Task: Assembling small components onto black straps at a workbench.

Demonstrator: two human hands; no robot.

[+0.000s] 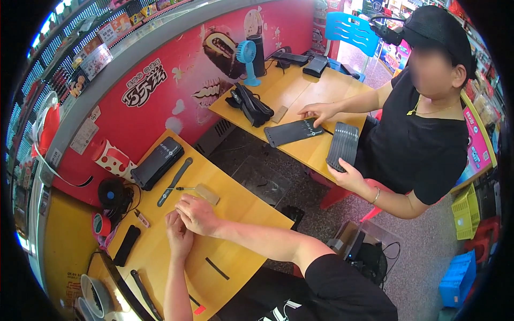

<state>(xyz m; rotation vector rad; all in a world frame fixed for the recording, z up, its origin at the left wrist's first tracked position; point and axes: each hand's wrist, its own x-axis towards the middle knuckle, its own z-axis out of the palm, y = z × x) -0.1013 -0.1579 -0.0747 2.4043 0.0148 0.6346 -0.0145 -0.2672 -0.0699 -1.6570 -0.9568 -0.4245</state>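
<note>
2 hands [187, 222] mid-table [241, 214]; strap [174, 182] behind, case [157, 162] behind-left, tape roll [100, 224] left.

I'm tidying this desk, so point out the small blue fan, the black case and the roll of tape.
blue fan [246, 52], head view, on its round grille.
black case [157, 162], head view, middle of its lid.
roll of tape [100, 224], head view, on its side band.

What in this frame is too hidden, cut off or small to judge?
- Head view: whatever the left hand and right hand pinch, covered by the fingers.
- Thin tool beside the tan block: too small to identify.
- Dark strip at the table edge: cut off by the fisheye rim.
</note>
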